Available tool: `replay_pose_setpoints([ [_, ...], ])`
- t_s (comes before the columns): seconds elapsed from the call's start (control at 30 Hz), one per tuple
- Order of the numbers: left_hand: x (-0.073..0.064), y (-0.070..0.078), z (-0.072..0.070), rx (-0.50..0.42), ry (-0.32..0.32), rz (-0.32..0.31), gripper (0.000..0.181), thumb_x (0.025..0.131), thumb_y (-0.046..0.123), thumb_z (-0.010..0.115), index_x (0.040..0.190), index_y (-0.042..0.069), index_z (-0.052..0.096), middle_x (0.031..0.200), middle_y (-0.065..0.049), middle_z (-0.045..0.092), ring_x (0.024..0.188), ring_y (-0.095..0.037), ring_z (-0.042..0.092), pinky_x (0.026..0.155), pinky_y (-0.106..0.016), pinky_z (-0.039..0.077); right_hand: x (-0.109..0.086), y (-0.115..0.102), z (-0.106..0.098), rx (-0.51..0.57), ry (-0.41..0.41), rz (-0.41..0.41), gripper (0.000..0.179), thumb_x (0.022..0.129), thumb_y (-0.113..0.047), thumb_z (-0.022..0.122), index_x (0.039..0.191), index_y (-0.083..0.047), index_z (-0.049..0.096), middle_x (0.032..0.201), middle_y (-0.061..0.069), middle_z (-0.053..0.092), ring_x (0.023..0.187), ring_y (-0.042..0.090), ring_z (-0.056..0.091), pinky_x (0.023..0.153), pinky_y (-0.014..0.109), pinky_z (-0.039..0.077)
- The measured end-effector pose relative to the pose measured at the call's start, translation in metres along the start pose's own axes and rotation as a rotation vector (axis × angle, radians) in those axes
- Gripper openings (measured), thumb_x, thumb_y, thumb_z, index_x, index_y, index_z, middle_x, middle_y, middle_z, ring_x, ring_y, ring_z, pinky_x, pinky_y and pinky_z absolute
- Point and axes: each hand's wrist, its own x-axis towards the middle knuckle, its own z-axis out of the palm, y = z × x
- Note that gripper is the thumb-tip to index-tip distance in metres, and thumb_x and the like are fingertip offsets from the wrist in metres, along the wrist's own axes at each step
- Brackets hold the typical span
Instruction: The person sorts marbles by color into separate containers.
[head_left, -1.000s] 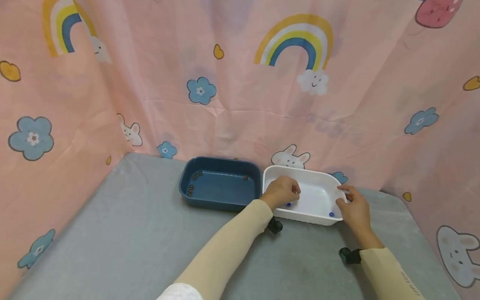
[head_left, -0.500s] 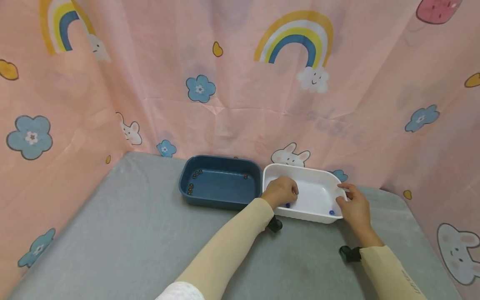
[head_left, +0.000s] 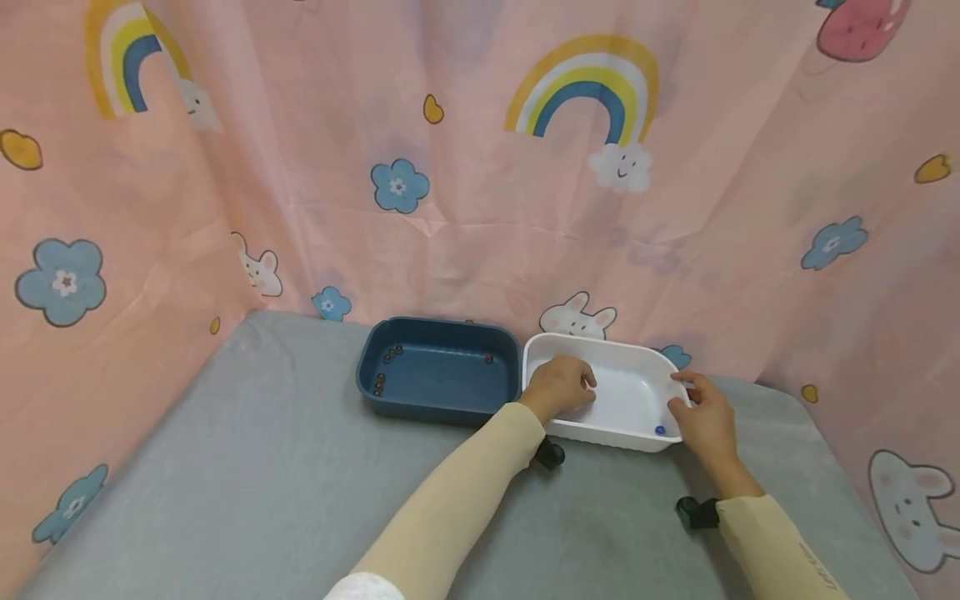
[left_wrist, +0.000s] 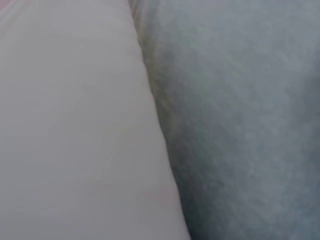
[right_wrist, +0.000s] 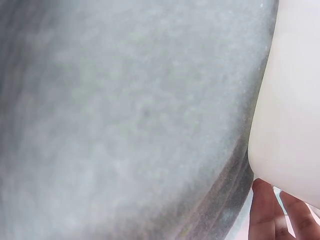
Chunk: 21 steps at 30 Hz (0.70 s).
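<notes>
A white tray [head_left: 626, 387] stands on the grey cloth beside a dark blue tray [head_left: 442, 379]. In the head view my left hand [head_left: 558, 387] is inside the white tray at its left end, fingers bent and thumb slightly apart from them. Whether it holds anything is hidden. My right hand [head_left: 707, 421] grips the right end of the white tray, thumb over the rim; the right wrist view shows fingers [right_wrist: 262, 212] against its outer wall. One small blue bead [head_left: 660, 430] lies in the tray's near right corner.
Several small brown beads [head_left: 378, 383] lie at the left of the dark blue tray, with one brown bead [head_left: 489, 358] at its right. A pink patterned curtain [head_left: 465, 250] hangs behind the trays. Grey cloth [head_left: 262, 467] covers the table.
A second blue bead, visible beside my left hand before, is now out of sight. The left hand has shifted only slightly. My right hand stays on the white tray.
</notes>
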Motion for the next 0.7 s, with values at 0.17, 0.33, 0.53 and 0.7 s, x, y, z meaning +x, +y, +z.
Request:
replay_pose_setpoints([
  [0.17,-0.002,-0.004,-0.003,-0.035,0.058,0.063,0.016,0.087,0.029,0.068,0.103,0.026,0.073,0.087,0.013,0.062,0.076,-0.002,0.053,0.066,-0.018,0.042,0.001,-0.001,0.004,-0.008,-0.015,-0.032,0.044,0.093,-0.009,0.051,0.136,-0.005,0.047,0.135,0.032,0.049,0.121,0.047,0.049,0.097,0.06,0.042],
  [0.33,-0.003,-0.005,-0.019,-0.168,0.142,0.107,0.018,0.089,0.03,0.065,0.105,0.026,0.072,0.093,0.014,0.067,0.082,-0.001,0.056,0.069,-0.016,0.044,0.008,0.001,0.002,-0.082,-0.032,-0.155,0.044,0.094,-0.015,0.052,0.137,-0.004,0.046,0.133,0.033,0.05,0.111,0.048,0.055,0.089,0.059,0.047],
  [0.53,-0.018,-0.014,-0.058,-0.211,0.183,0.139,0.026,0.09,0.034,0.064,0.113,0.023,0.07,0.104,0.009,0.068,0.098,-0.012,0.061,0.075,-0.023,0.048,0.015,0.005,-0.015,-0.119,-0.09,-0.234,0.054,0.098,-0.032,0.05,0.141,-0.002,0.037,0.138,0.033,0.045,0.114,0.052,0.051,0.087,0.061,0.047],
  [0.7,-0.044,-0.045,-0.099,-0.102,0.203,0.122,0.035,0.089,0.038,0.064,0.12,0.022,0.066,0.117,0.004,0.066,0.111,-0.019,0.061,0.086,-0.033,0.052,0.018,0.005,-0.043,-0.18,-0.062,-0.379,0.056,0.097,-0.032,0.053,0.139,0.002,0.041,0.135,0.035,0.046,0.12,0.055,0.042,0.091,0.07,0.036],
])
